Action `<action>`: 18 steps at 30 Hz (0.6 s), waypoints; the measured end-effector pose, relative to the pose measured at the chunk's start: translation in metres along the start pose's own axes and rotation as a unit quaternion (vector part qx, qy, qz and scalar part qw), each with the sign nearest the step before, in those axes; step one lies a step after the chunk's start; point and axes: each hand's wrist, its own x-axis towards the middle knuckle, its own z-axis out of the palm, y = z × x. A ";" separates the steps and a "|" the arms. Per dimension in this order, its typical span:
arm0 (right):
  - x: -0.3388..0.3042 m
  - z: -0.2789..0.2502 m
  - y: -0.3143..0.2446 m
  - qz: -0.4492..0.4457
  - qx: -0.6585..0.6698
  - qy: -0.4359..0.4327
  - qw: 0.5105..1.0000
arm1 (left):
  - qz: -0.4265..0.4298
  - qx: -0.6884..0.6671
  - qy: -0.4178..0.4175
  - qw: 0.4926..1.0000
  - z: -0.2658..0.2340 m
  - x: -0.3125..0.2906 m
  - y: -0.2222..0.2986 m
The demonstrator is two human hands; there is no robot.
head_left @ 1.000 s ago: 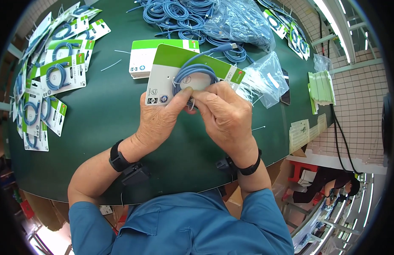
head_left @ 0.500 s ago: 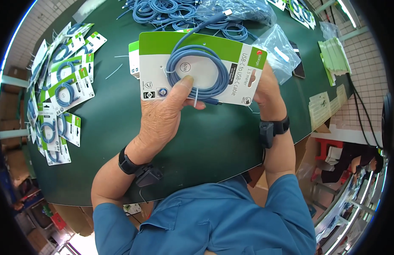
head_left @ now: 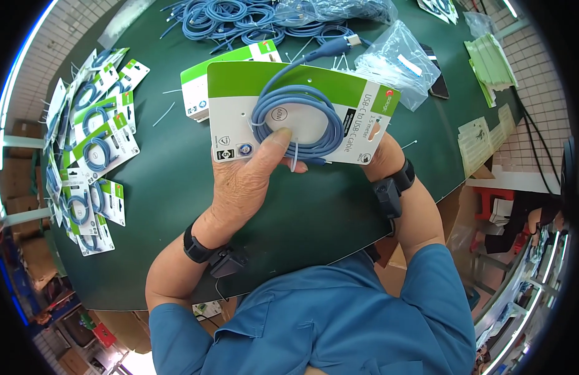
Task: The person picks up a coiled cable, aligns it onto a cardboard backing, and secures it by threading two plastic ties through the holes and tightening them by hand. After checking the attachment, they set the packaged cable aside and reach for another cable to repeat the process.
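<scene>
A coiled blue USB cable (head_left: 332, 136) lies on a green-and-white backing card (head_left: 230, 119) held up above the table. My left hand (head_left: 252, 169) grips both at the lower left, its thumb pressed over the coil. A white cable tie (head_left: 294, 164) loops round the coil's lower side, its tail hanging past the card's edge. One cable end with a metal plug sticks up beyond the top edge; the other lies near the bottom edge. My right hand (head_left: 384, 156) is behind the card's lower right corner, its fingers hidden.
Behind the held card lies a stack of cards (head_left: 194, 97). Carded cables (head_left: 102, 153) pile up at the left. Loose blue cables (head_left: 221, 22) and clear plastic bags (head_left: 395, 65) lie at the far side. A phone (head_left: 436, 78) and green cards (head_left: 491, 62) are at the right.
The held card sits slightly lower and further right in view, uncovering more of the stack behind it. My right hand has moved lower behind the card's corner.
</scene>
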 end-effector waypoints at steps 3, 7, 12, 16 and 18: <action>-0.001 0.007 -0.007 0.019 -0.005 0.009 1.000 | 0.002 0.008 -0.017 1.000 -0.003 -0.001 0.001; -0.002 0.009 -0.015 0.019 -0.133 0.015 0.991 | 0.006 0.007 -0.019 1.000 -0.002 -0.001 0.000; -0.008 -0.015 0.002 0.023 -0.014 -0.003 1.000 | 0.012 -0.011 -0.024 1.000 0.000 -0.002 -0.003; -0.010 -0.022 0.007 0.033 -0.100 0.059 0.993 | 0.011 0.001 -0.029 1.000 -0.002 -0.002 -0.003; -0.007 -0.022 0.007 0.035 -0.176 0.086 0.980 | 0.003 0.013 -0.033 0.999 -0.003 -0.002 -0.001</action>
